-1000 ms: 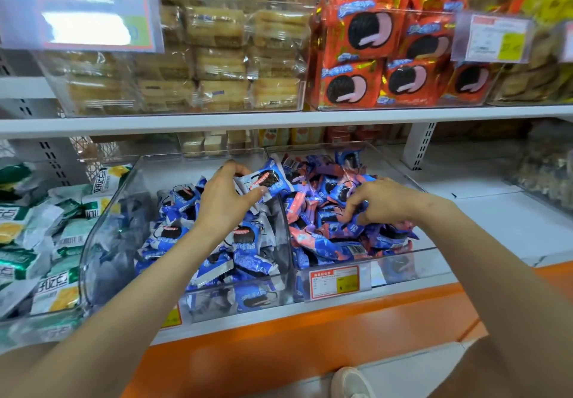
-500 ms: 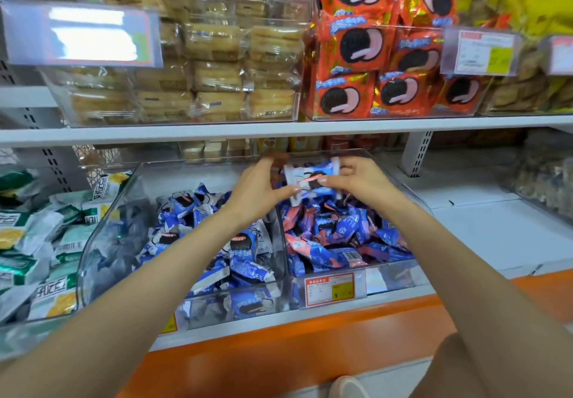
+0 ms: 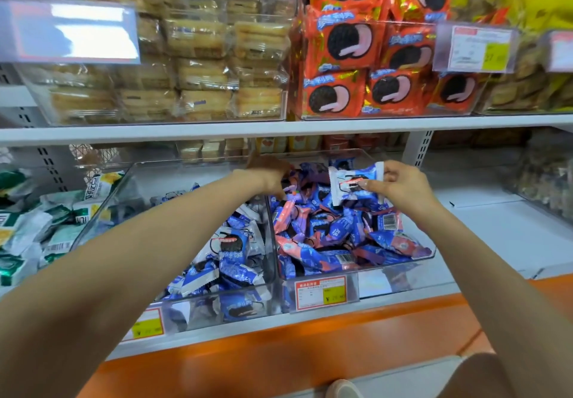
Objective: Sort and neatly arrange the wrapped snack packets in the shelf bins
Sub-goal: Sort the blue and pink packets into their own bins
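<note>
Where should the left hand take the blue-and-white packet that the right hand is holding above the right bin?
Pinch its left crimped seal, coming in from the left. The packet lies roughly level and the right hand pinches its right end, so that flat edge is probably the only part standing clear.

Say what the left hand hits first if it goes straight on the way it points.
Likely the blue-and-pink packets heaped in the right-hand bin; the left hand points down into them. Blur hides whether it touches yet.
</note>
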Motion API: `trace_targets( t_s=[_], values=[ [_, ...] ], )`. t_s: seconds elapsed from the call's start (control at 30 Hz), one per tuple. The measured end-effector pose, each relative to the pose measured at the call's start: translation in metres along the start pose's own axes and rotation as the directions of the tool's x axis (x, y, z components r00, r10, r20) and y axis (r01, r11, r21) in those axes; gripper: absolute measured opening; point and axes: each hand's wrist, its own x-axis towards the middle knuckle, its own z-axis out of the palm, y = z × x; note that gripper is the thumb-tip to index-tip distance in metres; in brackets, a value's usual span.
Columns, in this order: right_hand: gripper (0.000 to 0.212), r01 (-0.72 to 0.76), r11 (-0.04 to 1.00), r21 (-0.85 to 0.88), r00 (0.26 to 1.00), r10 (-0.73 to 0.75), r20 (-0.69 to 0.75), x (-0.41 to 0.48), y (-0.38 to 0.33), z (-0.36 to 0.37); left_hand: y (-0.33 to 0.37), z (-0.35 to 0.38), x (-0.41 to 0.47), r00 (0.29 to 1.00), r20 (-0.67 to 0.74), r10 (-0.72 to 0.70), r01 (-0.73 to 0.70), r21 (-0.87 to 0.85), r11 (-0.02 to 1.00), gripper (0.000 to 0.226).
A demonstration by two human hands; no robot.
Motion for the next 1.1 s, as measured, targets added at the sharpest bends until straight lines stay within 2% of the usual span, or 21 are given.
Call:
trace_targets(
  t_s=[0.03,0.07,0.13,0.2,0.27,0.33,0.4,0.47,0.53,0.6,0.67,0.73,0.8,0.83,0.87,0.93,1.03,1.1],
  values=[
    [0.037,0.002,1.000,0.009,1.000,-0.002,-0.002,-0.001,-0.002,0.000,0.000,-0.001,0.002,0.999,-0.030,0.019,-0.020,-0.047,0.999,0.061],
    [0.041,0.009,1.000,0.018,1.000,-0.009,-0.012,-0.002,-0.003,-0.001,0.001,-0.001,0.003,0.999,-0.041,0.033,-0.040,-0.171,0.984,0.063],
    [0.044,0.023,0.999,0.026,0.998,-0.021,-0.057,-0.004,-0.006,-0.002,0.010,-0.002,0.003,0.997,-0.052,0.062,-0.079,-0.449,0.890,0.069],
    [0.036,0.023,1.000,0.005,0.991,-0.022,-0.130,-0.004,-0.010,-0.004,0.018,-0.006,0.005,0.993,-0.091,0.073,-0.113,-0.575,0.810,0.071],
    [0.037,0.014,1.000,-0.010,0.984,-0.015,-0.176,-0.004,-0.012,-0.007,0.016,-0.012,0.006,0.988,-0.143,0.064,-0.134,-0.559,0.818,0.063],
    [0.041,0.009,1.000,-0.015,0.982,-0.012,-0.187,-0.004,-0.012,-0.009,0.004,-0.023,0.001,0.988,-0.097,0.118,-0.150,-0.483,0.863,0.040],
    [0.035,0.003,1.000,-0.017,0.983,-0.006,-0.183,-0.003,-0.009,-0.009,-0.008,-0.031,-0.006,0.960,0.133,0.247,-0.160,-0.465,0.871,0.044],
    [0.033,-0.002,1.000,-0.027,0.984,-0.003,-0.179,-0.001,-0.007,-0.006,-0.007,-0.034,-0.017,0.865,0.382,0.327,-0.148,-0.429,0.891,0.047],
    [0.031,0.000,1.000,-0.017,0.986,-0.003,-0.168,0.000,-0.006,-0.001,-0.003,-0.032,-0.019,0.815,0.479,0.327,-0.161,-0.356,0.921,0.043],
    [0.032,0.002,1.000,0.002,0.987,-0.002,-0.159,0.000,-0.005,0.002,0.002,-0.027,-0.016,0.804,0.514,0.297,-0.192,-0.248,0.949,0.040],
    [0.032,-0.005,1.000,0.009,0.990,0.006,-0.143,0.001,-0.004,0.004,0.007,-0.016,-0.009,0.834,0.467,0.294,-0.215,-0.216,0.952,0.023],
    [0.031,-0.004,1.000,0.022,0.990,0.007,-0.137,0.001,-0.005,0.004,0.011,-0.007,-0.004,0.902,0.312,0.300,-0.220,-0.267,0.938,0.009],
    [0.030,0.009,1.000,0.027,0.987,-0.004,-0.159,0.001,-0.007,0.003,0.016,-0.004,-0.001,0.956,0.157,0.247,-0.184,-0.338,0.923,0.010],
    [0.029,0.013,0.999,0.029,0.985,-0.007,-0.173,0.001,-0.008,0.003,0.019,-0.005,0.001,0.976,0.088,0.199,-0.153,-0.372,0.915,0.019],
    [0.028,0.014,0.999,0.030,0.982,-0.008,-0.189,0.001,-0.009,0.002,0.023,-0.004,0.002,0.989,0.037,0.144,-0.116,-0.409,0.905,0.028],
    [0.032,0.016,0.999,0.034,0.975,-0.008,-0.221,0.001,-0.010,0.001,0.030,-0.003,0.005,0.994,-0.051,0.097,-0.109,-0.504,0.857,0.025],
    [0.036,0.020,0.999,0.038,0.969,-0.011,-0.245,0.003,-0.009,-0.001,0.036,-0.003,0.004,0.990,-0.039,0.134,-0.128,-0.632,0.764,0.021],
    [0.041,0.021,0.999,0.025,0.971,-0.014,-0.239,0.004,-0.008,-0.001,0.034,-0.011,-0.008,0.983,0.009,0.185,-0.120,-0.727,0.676,0.029]
  ],
)
